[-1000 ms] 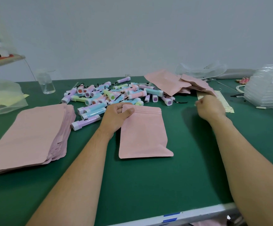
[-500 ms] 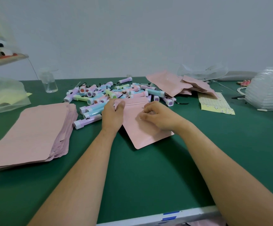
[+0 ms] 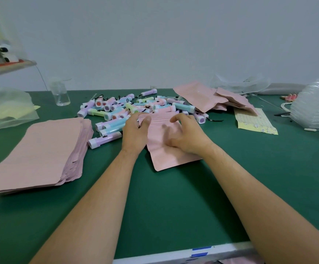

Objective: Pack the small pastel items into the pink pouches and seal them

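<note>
A pink pouch (image 3: 166,157) lies tilted on the green table, its top end toward the pile of small pastel items (image 3: 135,109). My left hand (image 3: 134,132) grips the pouch's top left corner, thumb on top. My right hand (image 3: 185,134) rests on the pouch's right half with fingers curled over its top edge; its lower fingers are blurred. The pastel items are short tubes in purple, blue, green and pink with white caps, heaped just beyond the pouch.
A thick stack of flat pink pouches (image 3: 38,153) lies at the left. More pink pouches (image 3: 212,98) are heaped at the back right, next to a yellow patterned sheet (image 3: 254,122). A clear bottle (image 3: 60,94) stands at the back left; clear plastic trays (image 3: 316,107) at the far right.
My right hand came from the back right onto the pouch. The pouch turned, its bottom swinging right, and slid toward the pile. My left hand kept hold of the top left corner.
</note>
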### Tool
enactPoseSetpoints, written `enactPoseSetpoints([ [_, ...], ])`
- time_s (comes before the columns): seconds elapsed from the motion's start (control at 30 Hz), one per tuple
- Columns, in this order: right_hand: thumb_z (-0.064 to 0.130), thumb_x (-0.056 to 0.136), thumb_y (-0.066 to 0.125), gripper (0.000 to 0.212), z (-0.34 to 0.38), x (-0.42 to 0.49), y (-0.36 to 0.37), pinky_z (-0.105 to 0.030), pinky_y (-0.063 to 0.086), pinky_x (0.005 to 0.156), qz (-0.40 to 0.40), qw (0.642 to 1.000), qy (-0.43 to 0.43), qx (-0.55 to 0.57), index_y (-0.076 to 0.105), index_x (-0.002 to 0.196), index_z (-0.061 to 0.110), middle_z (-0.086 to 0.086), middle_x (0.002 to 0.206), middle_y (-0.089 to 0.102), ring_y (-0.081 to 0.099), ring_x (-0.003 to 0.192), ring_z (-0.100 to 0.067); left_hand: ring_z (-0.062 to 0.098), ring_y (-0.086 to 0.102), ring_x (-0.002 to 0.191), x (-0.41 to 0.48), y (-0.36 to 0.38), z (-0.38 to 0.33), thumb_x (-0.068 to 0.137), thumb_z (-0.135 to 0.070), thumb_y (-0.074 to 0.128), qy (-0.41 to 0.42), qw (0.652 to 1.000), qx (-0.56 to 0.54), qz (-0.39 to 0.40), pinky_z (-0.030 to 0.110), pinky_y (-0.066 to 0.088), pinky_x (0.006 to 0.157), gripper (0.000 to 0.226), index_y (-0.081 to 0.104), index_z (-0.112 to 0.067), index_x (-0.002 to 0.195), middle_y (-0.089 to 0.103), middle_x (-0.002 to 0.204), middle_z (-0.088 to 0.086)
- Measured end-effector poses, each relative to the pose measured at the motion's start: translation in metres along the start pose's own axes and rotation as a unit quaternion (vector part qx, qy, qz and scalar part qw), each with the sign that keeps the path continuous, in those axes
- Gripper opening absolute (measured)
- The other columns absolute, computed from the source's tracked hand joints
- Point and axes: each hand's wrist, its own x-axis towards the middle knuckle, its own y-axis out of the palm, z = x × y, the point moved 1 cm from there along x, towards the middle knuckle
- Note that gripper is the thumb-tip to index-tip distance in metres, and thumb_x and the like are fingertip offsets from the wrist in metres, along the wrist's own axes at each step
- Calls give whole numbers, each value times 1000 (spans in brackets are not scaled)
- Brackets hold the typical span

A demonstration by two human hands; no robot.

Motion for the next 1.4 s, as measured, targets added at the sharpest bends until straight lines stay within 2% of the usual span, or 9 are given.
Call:
enactPoseSetpoints([
  [0.13, 29, 70, 94, 93, -2, -1, -5, -28, 38, 96, -9, 998, 22, 64, 40, 145, 25, 2, 142, 38, 42, 126, -14, 0, 58, 98, 1, -2, 2, 109, -29, 57, -1, 1000, -14, -20, 11, 44, 78, 27, 66, -15, 130, 66, 125, -5],
  [0.23, 30, 66, 97, 98, -8, -1, -15, -32, 46, 97, 7, 990, 45, 133, 39, 145, 31, 9, 135, 47, 53, 122, -14, 17, 65, 114, 5, -4, 4, 109, -27, 57, -42, 994, -85, -59, 28, 55, 96, 18, 64, -21, 125, 67, 128, -3],
  [0.3, 31, 69, 96, 90, -14, -2, -24, -27, 55, 84, 45, 977, 72, 197, 43, 140, 31, 7, 128, 61, 67, 107, -11, 22, 66, 120, 7, -7, 4, 109, -25, 57, -75, 984, -136, -93, 40, 56, 103, 25, 65, -15, 130, 67, 134, 3],
  [0.43, 51, 83, 82, 41, -28, -6, -40, -25, 56, 57, 210, 928, 81, 296, 77, 113, 23, -5, 113, 76, 75, 87, -17, 10, 70, 96, 11, -13, 9, 108, -22, 57, -95, 962, -200, -159, 15, 55, 71, 25, 66, -10, 127, 72, 109, -5],
  [0.53, 48, 82, 82, 38, -38, -7, -47, -23, 52, 51, 228, 914, 80, 327, 79, 97, 14, -18, 104, 75, 74, 77, -21, 5, 68, 88, 14, -14, 12, 108, -24, 58, -120, 950, -237, -166, 10, 51, 61, 23, 65, -12, 125, 71, 105, -8],
  [0.77, 44, 88, 79, 31, -37, -3, -36, -26, 56, 59, 146, 925, 21, 351, 80, 102, 15, -12, 99, 77, 74, 81, -19, 18, 74, 113, 9, -16, -4, 95, -53, 72, -128, 902, -413, 1, 34, 62, 90, 53, 69, -12, 128, 78, 122, 3],
  [0.93, 41, 92, 77, 23, -30, -4, -22, -29, 56, 62, 107, 927, 4, 360, 78, 95, 18, -6, 90, 74, 72, 80, -20, 24, 71, 122, 0, -4, -3, 79, -29, 93, -106, 923, -347, 127, 46, 54, 109, 61, 67, -9, 132, 75, 129, 8],
  [1.13, 39, 94, 74, 18, -27, -1, -15, -28, 54, 57, 134, 916, -10, 377, 79, 93, 21, -4, 88, 70, 66, 69, -17, 25, 72, 119, 3, -6, -5, 73, -33, 97, -84, 934, -336, 92, 50, 56, 105, 64, 69, -12, 126, 77, 125, 6],
  [1.4, 23, 101, 66, 15, -31, 20, -47, -26, 52, 52, -129, 864, 14, 487, 71, 100, 9, -3, 79, 74, 62, 53, -15, 32, 76, 109, 1, -9, -6, 85, -52, 84, -139, 912, -361, 137, 30, 65, 75, 70, 56, -24, 142, 77, 125, 6],
])
